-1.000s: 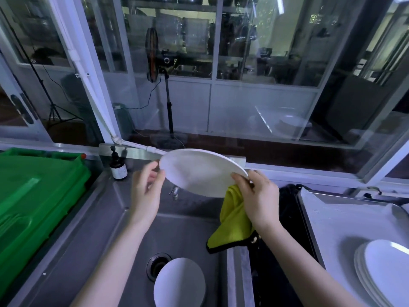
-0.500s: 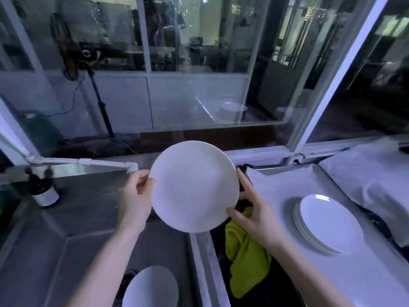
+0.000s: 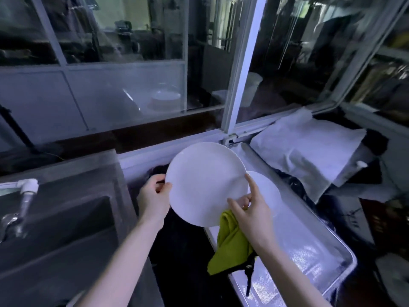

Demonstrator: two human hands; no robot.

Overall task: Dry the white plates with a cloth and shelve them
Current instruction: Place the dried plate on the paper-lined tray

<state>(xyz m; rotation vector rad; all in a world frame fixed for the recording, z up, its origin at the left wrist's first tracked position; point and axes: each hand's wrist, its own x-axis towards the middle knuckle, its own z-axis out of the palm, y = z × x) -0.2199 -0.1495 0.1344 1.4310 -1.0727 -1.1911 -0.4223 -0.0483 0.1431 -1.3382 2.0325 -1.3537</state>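
Over the metal tray (image 3: 327, 251) beside the sink (image 3: 66, 218), a person held a white plate (image 3: 205, 182) tilted toward the camera, between both bare hands. The left hand (image 3: 153, 199) gripped the plate's left edge, thumb on the face and fingers curled behind. The right hand (image 3: 252, 209) steadied the lower right rim with forefinger and thumb spread along it, while its remaining fingers pinched a yellow-green cloth (image 3: 232, 244) that hung below the plate. Just behind the held plate, partly hidden by it, a stack of plates (image 3: 269, 191) rested on the tray. A faucet (image 3: 24, 200) stood at the sink's near left.

Drying appeared finished and the step in hand looked to be the carry to the stack. Next, the plate would likely need levelling, centring above the stack and lowering gently, with the cloth kept clear of the rim so nothing caught between plates.
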